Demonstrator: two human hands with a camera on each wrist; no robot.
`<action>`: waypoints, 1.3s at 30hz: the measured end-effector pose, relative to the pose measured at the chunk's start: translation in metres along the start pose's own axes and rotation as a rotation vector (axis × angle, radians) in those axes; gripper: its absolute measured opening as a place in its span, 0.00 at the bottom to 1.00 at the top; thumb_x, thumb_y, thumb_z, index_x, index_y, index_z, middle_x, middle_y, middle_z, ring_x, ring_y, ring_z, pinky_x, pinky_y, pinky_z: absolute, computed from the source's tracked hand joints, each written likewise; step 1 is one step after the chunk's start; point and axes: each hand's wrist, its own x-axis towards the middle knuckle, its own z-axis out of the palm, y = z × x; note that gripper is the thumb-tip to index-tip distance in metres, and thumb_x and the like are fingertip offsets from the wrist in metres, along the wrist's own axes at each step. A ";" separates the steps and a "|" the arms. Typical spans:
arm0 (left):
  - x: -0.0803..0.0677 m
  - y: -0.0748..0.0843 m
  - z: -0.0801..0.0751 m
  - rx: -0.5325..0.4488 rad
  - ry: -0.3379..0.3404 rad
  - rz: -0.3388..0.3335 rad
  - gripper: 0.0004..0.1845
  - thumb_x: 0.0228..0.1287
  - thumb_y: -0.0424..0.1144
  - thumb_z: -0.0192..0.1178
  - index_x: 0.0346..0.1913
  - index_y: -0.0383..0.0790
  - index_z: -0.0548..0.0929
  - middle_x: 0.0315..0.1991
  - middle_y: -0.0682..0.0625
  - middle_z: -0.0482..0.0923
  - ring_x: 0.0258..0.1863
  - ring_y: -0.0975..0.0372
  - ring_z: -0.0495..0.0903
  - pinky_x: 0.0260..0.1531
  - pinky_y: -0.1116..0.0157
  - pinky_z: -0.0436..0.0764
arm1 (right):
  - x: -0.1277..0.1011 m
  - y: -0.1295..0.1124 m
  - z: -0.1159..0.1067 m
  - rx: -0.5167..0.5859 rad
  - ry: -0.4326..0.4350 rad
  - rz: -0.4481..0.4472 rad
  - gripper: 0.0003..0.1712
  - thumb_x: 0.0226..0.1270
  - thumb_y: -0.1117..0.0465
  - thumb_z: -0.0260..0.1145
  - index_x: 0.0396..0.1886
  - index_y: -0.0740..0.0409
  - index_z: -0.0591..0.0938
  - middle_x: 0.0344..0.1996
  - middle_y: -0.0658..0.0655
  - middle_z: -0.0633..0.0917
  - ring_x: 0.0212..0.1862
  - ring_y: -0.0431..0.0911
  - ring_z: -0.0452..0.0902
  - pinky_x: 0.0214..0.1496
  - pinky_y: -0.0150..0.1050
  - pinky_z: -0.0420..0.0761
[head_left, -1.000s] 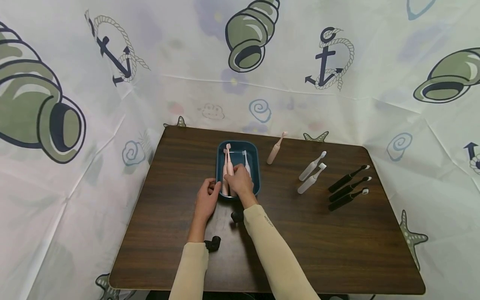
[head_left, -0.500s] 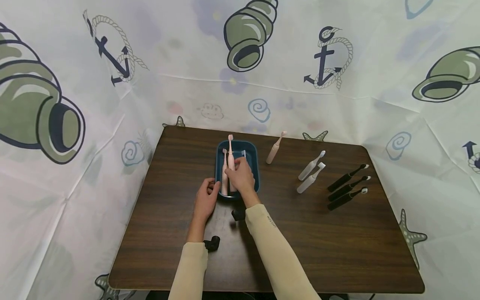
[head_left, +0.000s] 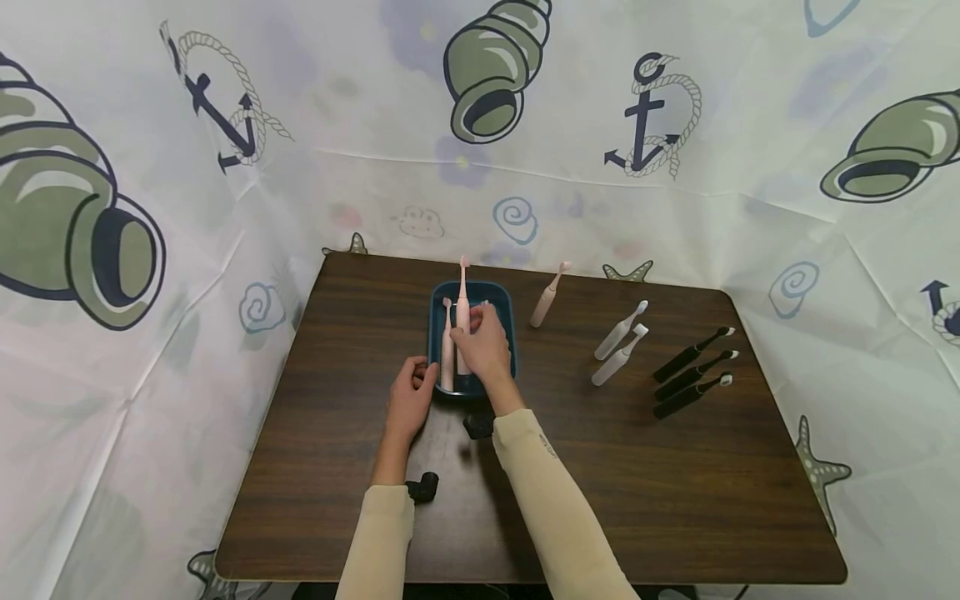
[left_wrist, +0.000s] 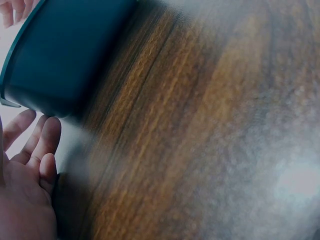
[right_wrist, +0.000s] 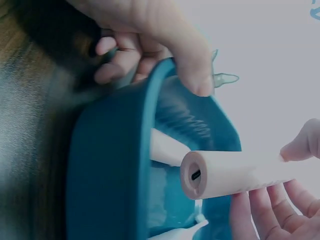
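My right hand [head_left: 486,348] pinches the handle of a pink electric toothbrush [head_left: 462,310] between thumb and fingers, its brush head pointing away from me. In the right wrist view, the round base of that pink handle [right_wrist: 225,172] tips up above the blue tray [right_wrist: 105,165]. A second pink toothbrush [head_left: 447,354] lies along the tray's left side. Partly out of frame there is a white toothbrush [right_wrist: 175,234], which my right hand mostly hides in the head view. My left hand [head_left: 409,402] grips the tray's near left corner, thumb over the rim and fingers outside.
One pink toothbrush [head_left: 545,303] lies right of the tray on the brown table [head_left: 675,500]. Two white toothbrushes [head_left: 611,365] lie farther right, then several black ones [head_left: 678,386] near the right edge. A patterned curtain [head_left: 375,192] surrounds the table's back and sides.
My right hand has raised the pink toothbrush from its place in the tray and shifted it slightly away from me. The left hand has stayed at the tray's corner.
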 end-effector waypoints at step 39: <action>0.003 -0.007 -0.001 -0.009 -0.017 0.015 0.28 0.82 0.61 0.56 0.71 0.47 0.76 0.54 0.45 0.82 0.43 0.56 0.78 0.47 0.59 0.75 | -0.001 0.021 -0.038 0.325 0.210 -0.235 0.25 0.71 0.66 0.68 0.65 0.55 0.74 0.54 0.59 0.80 0.50 0.54 0.80 0.49 0.44 0.84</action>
